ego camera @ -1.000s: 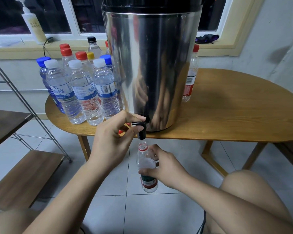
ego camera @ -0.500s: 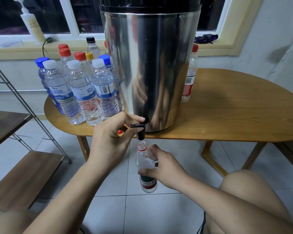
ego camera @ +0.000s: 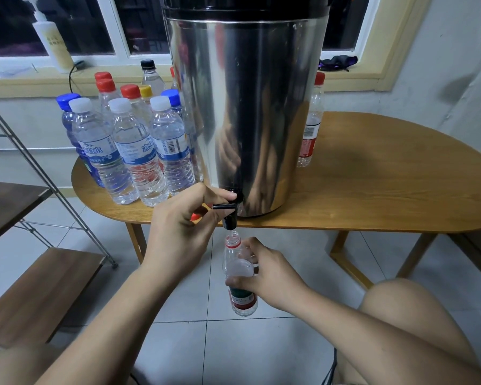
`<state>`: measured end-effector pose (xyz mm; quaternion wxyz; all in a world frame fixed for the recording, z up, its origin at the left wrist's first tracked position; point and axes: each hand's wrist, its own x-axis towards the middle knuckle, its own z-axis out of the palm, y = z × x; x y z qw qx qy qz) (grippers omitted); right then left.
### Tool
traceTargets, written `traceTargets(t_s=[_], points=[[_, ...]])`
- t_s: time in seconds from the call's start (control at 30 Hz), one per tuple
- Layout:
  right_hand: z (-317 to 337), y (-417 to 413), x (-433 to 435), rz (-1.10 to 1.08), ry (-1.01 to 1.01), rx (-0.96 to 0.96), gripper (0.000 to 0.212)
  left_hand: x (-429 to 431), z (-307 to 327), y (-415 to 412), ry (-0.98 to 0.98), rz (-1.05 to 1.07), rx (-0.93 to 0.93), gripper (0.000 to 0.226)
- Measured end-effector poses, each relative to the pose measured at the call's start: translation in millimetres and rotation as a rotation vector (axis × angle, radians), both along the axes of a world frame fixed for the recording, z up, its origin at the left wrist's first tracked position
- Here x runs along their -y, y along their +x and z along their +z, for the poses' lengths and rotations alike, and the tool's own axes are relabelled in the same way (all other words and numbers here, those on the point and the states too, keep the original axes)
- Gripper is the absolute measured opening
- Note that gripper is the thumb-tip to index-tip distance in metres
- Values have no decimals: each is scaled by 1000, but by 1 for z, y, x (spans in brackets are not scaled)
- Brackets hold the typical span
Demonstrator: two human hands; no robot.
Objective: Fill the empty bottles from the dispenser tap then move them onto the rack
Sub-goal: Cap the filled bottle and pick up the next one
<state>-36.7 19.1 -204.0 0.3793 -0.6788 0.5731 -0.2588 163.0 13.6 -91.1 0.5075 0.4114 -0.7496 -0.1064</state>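
One clear, uncapped bottle point(ego camera: 238, 266) with a red neck ring and red-green label sits low centre, mouth right under the black tap point(ego camera: 230, 222) of the one steel dispenser point(ego camera: 245, 107). The right hand point(ego camera: 270, 276) is wrapped round its middle, fingers just above the label; the left hand point(ego camera: 178, 232) pinches the tap lever point(ego camera: 224, 207). The table point(ego camera: 372, 176) holds eleven capped bottles point(ego camera: 122, 145) centre-left, plus one lone bottle point(ego camera: 310, 129) right of the dispenser.

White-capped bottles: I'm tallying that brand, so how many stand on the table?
3, in the front row left of the dispenser: left one, middle one, right one. Others may hide behind it.
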Motion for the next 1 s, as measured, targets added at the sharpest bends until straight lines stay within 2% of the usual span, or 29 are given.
traceTargets(t_s=[1.0], points=[[-1,2,0,1,2,-15,63,2,-2,1,12,-19,-4,23]])
